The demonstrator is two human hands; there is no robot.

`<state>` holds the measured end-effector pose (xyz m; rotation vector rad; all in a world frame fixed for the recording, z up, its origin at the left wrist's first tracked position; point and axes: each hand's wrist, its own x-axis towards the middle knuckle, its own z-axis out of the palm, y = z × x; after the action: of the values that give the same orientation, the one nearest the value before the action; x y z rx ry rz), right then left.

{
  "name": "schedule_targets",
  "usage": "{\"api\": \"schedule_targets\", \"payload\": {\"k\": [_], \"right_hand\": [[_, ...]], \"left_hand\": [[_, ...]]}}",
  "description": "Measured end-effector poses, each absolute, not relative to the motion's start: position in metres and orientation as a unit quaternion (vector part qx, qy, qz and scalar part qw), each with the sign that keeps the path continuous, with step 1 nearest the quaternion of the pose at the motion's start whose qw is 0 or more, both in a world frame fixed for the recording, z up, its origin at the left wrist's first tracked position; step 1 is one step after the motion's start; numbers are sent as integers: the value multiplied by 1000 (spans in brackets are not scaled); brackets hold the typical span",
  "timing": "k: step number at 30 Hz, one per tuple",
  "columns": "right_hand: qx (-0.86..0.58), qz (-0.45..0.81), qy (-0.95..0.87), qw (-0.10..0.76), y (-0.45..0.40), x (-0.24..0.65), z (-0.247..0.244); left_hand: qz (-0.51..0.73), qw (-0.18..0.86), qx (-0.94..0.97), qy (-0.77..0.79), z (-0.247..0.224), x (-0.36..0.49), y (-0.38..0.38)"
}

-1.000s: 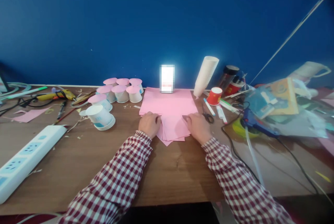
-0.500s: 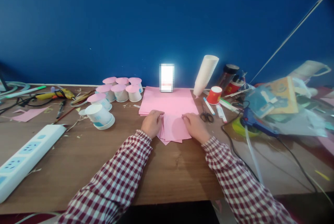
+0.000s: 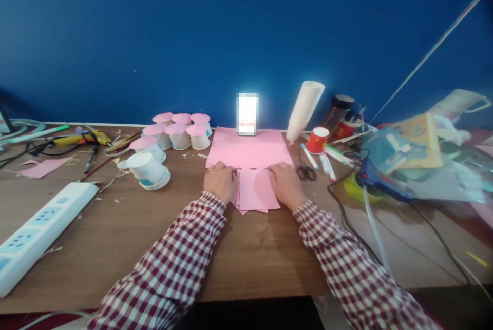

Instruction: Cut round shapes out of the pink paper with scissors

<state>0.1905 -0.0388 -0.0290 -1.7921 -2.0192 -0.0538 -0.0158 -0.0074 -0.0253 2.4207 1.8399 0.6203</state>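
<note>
Sheets (image 3: 259, 189) are pink, sleeves (image 3: 165, 258) maroon-and-white checked.

Location type: handicraft work area; whether in a home or a workshop cannot be determined. Indicators, by clock position from the view's centre: wooden work surface (image 3: 265, 268) at 6 o'clock; pink paper sheets (image 3: 250, 153) at centre; stacked paper cups (image 3: 304, 112) at 2; scissors (image 3: 306, 172) at 4; blue glue gun (image 3: 385, 187) between 3 and 4; power strip (image 3: 46, 227) at 8; paper offcut (image 3: 44, 167) at 9.
</note>
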Motion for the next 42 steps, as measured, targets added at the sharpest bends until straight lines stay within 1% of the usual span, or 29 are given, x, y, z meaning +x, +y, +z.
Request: {"api": "schedule_targets", "payload": {"k": [6, 11, 13, 19, 25, 35, 38, 42], "right_hand": [[-639, -7, -735, 226, -36, 191, -34], [-636, 14, -732, 244, -37, 192, -33], [-638, 22, -730, 244, -37, 192, -32], [-623, 19, -742, 248, -38, 190, -31], [-559, 8, -800, 221, -38, 188, -33], [-570, 44, -777, 265, -34, 190, -33], [-570, 73, -771, 275, -36, 191, -30], [-551, 167, -756, 311, -39, 190, -28]], "left_hand": [[208, 96, 794, 563, -31, -12, -6], [213, 126, 815, 523, -33, -12, -4], [214, 125, 819, 517, -32, -12, -4], [201, 61, 823, 528, -27, -14, -6], [190, 92, 836, 507, -28, -9, -9], [214, 97, 843, 484, -28, -7, -13], [211, 104, 845, 481, -27, -7, -13], [215, 121, 846, 472, -28, -7, -13]]}}
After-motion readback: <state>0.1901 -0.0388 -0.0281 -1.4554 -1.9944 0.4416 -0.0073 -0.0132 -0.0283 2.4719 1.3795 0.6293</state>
